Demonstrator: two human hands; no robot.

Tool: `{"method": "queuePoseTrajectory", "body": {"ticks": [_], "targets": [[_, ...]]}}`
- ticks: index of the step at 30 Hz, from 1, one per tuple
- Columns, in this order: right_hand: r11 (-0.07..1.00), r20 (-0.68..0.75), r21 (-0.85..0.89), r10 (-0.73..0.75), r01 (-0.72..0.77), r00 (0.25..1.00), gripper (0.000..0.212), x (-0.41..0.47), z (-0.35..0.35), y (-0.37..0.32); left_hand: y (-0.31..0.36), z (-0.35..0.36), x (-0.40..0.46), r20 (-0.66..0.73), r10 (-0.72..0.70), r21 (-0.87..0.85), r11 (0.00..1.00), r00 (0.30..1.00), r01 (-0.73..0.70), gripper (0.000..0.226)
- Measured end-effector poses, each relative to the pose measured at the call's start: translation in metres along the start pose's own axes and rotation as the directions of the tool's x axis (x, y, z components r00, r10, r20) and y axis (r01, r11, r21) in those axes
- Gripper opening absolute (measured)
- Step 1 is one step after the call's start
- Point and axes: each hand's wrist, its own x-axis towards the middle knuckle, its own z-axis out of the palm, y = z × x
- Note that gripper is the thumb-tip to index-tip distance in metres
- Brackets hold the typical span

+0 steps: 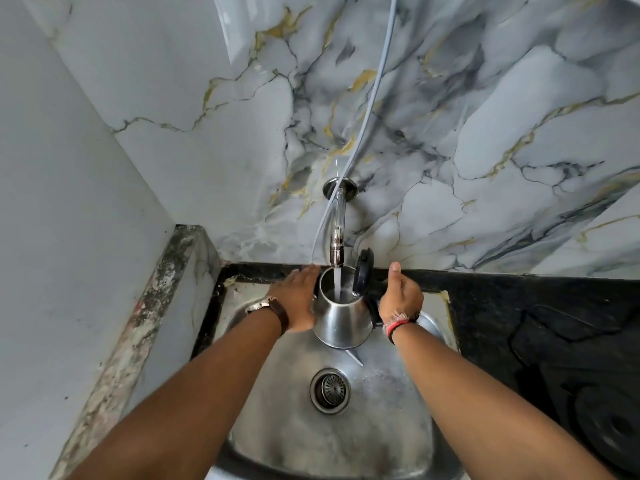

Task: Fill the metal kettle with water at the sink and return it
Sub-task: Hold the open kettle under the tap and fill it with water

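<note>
The metal kettle (341, 322) is held upright over the steel sink (277, 441), its black lid (363, 271) flipped open. A stream of water runs from the chrome tap (336, 244) straight into its mouth. My right hand (400, 299) grips the black handle on the kettle's right side, thumb up. My left hand (299, 297) lies flat against the kettle's left wall, fingers stretched out toward the back rim of the sink.
The sink's drain strainer (330, 390) sits below the kettle. A black stone counter (540, 306) runs to the right. A grey hose (374, 98) hangs down the marble wall (485, 133). A stone ledge (152, 306) and wall close off the left.
</note>
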Motion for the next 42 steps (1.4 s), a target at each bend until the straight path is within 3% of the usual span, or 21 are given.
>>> {"method": "queuePoseTrajectory", "body": {"ticks": [3,9,42], "targets": [[1.0,-0.004,0.008,0.006,-0.006,1.0,0.086,-0.004,-0.003,0.001,0.001,0.023,-0.001,-0.057,0.005,0.041,0.999,0.998,-0.002,0.12],[1.0,-0.001,0.0,-0.001,0.001,1.0,0.066,-0.011,-0.01,-0.001,0.011,0.039,-0.007,-0.148,-0.012,0.075,0.997,0.989,0.024,0.121],[1.0,-0.016,-0.021,-0.003,0.002,1.0,0.077,-0.02,-0.016,0.011,0.019,0.045,-0.02,-0.131,-0.021,0.08,0.996,0.991,0.031,0.12]]}}
